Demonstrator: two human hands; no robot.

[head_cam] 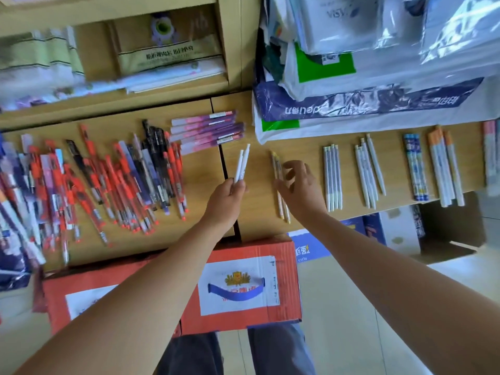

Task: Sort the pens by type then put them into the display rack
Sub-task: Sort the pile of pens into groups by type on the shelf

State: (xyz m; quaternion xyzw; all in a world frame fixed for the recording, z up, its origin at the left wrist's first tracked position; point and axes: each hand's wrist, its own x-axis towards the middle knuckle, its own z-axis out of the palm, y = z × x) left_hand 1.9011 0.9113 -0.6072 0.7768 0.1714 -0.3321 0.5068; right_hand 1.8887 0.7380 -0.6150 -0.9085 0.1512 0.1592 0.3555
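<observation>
Left hand [230,193] pinching two white pens [242,163] at frame centre, right hand [299,185] loosely curled, empty, over yellow-tipped pens [278,182] on the wooden counter [257,212]

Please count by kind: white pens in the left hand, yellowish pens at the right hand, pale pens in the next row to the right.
white pens in left hand: 2
yellowish pens: 2
pale pens: 4
Total: 8

This looks like a stationery shop's stock area. Heaps of loose red-capped gel pens [108,182] cover a light wooden counter [203,171]. Pale wooden shelves [232,36] hold wrapped paper goods, beside crinkled blue-and-white plastic stock bags [351,104] and a red cardboard carton [286,266].
</observation>
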